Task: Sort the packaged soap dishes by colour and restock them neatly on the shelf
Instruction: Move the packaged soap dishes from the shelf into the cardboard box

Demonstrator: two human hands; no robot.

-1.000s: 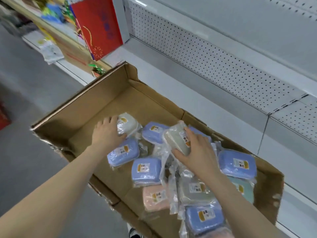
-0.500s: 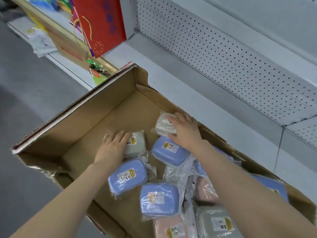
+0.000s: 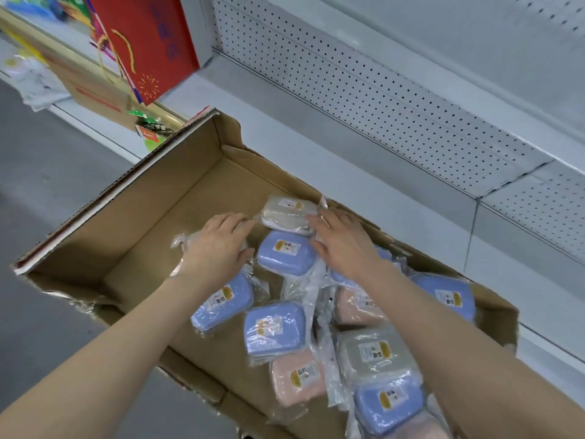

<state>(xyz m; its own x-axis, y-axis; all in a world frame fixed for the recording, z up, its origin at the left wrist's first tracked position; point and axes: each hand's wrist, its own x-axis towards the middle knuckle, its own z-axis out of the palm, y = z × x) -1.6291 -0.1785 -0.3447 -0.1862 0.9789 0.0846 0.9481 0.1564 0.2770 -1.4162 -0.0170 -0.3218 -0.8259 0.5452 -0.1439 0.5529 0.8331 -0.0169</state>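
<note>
- Landmark: an open brown corrugated cardboard box (image 3: 126,223), lying on its broad side; all places below were taken from it.
- Task's things: soap dishes, each sealed in a clear plastic bag with a small yellow-and-white label, lay loose in the box, crowded toward its right half.
- A cream-white packaged soap dish (image 3: 289,213) sat against the far wall of the box, near the middle of that wall.
- A pale blue packaged soap dish (image 3: 286,253) lay just on the near side of the cream-white one, touching it.
- Further blue packs (image 3: 275,331) lay nearer the front wall of the box, with one (image 3: 443,296) at its right wall.
- Two pink packaged soap dishes (image 3: 299,377) and a grey-green packaged soap dish (image 3: 375,353) lay among the blue ones in the right half of the box.
- Left hand (image 3: 218,245): palm down over the middle of the box floor, fingers stretched out and laid flat, gripping nothing, their tips at the left end of the cream-white pack. A crumpled edge of clear plastic wrap (image 3: 180,242) showed beside the hand; what lay under the palm could not be told.
- Right hand (image 3: 342,239): palm down near the far wall of the box, fingers spread and nearly straight, their tips touching the right end of the cream-white pack; nothing was grasped.
- A white metal shelf (image 3: 285,128) with a perforated back panel (image 3: 380,99) ran just beyond the far wall of the box.
- A red paper gift bag (image 3: 152,42) stood beyond the far left corner of the box.
- Grey floor (image 3: 47,172) lay to the left of the box.
</note>
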